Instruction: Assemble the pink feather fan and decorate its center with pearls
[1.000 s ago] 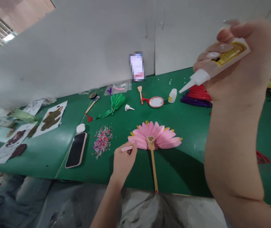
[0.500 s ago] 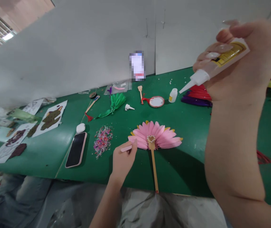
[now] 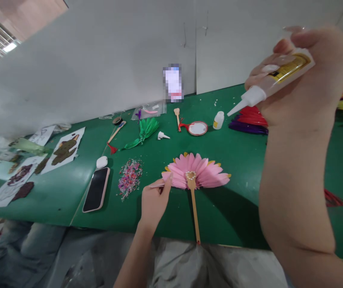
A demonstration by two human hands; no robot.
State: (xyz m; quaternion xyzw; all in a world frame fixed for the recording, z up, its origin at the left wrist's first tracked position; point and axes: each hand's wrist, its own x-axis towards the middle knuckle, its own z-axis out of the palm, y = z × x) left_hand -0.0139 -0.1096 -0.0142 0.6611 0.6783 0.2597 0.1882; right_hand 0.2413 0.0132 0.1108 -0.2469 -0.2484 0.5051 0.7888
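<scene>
My left hand (image 3: 155, 204) is closed around a slim pink tool (image 3: 157, 185), possibly tweezers, its fingertips at the left edge of a pink feather fan (image 3: 209, 172). The fan lies on the table with a heart of pearl-like beads (image 3: 191, 176) at its centre and a wooden handle (image 3: 195, 216) towards me. Raised high on the right, my right hand (image 3: 282, 76) grips a clear glue bottle (image 3: 291, 72) with a yellow label. The bottle's white nozzle (image 3: 239, 107) points down and left, in the air apart from the fan.
Left of the fan are mixed beads and sequins (image 3: 130, 178) and a dark-screened phone (image 3: 97, 190). Behind it lie a green feather fan (image 3: 147, 130), a white nozzle cap (image 3: 163, 136), a small round mirror (image 3: 197, 128) and a small white bottle (image 3: 218, 120). A lit phone (image 3: 173, 82) leans on the wall.
The pink tool has turned in my left hand and now shows a thinner edge. My right hand and the glue bottle have barely moved; the fan lies still.
</scene>
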